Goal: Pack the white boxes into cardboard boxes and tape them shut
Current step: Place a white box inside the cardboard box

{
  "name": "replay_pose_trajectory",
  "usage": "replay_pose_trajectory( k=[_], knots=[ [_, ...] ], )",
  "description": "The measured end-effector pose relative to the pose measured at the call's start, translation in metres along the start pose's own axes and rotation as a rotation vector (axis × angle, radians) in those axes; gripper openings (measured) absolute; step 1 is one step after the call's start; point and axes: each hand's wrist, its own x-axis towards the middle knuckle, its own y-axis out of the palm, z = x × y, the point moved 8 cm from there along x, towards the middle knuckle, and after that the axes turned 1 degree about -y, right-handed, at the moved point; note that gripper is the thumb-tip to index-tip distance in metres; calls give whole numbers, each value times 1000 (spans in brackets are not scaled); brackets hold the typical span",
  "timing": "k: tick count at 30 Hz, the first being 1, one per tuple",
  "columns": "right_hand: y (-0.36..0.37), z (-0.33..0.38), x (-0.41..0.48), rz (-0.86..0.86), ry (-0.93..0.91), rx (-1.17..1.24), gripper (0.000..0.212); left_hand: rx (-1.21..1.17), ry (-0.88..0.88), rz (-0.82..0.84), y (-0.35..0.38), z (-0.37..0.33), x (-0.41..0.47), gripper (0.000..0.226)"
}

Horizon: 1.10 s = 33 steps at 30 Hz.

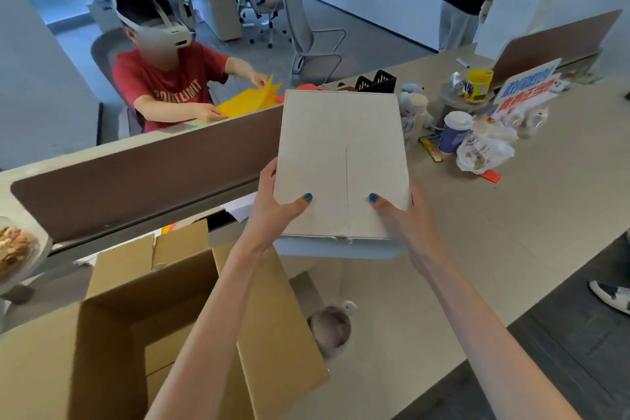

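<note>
While the left hand (pixel 276 206) and right hand (pixel 400 216) clamp the white box (pixel 341 153) midair...
imo keep it level, lower it flat into the cardboard box (pixel 112 297).

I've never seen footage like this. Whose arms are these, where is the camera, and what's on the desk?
No machine here: the arms belong to a person wearing a camera on the head, so the single picture looks forward and down. The left hand and right hand grip a flat white box by its near end, thumbs on top, above a beige desk. An open cardboard box stands lower left, with what looks like a tape roll beside it. A paper cup and a plastic bag sit farther right.
</note>
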Motion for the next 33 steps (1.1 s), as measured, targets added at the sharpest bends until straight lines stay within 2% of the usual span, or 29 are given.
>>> replay_pose_trajectory(
  k=[9,17,21,26,33],
  knots=[
    [57,54,-90,109,-40,46,52,37,11,-97,-86,-27,-91,81],
    [146,69,-176,288,-44,52,56,77,-27,-254,-189,-12,-191,80],
    [184,73,-213,401,-40,62,52,11,-69,-328,-229,2,-233,75],
    [218,66,-249,520,1,80,45,-83,-149,-394,-258,31,-275,76],
    [227,35,-262,651,177,64,59,-118,-237,-387,-259,65,-300,59]
  ],
)
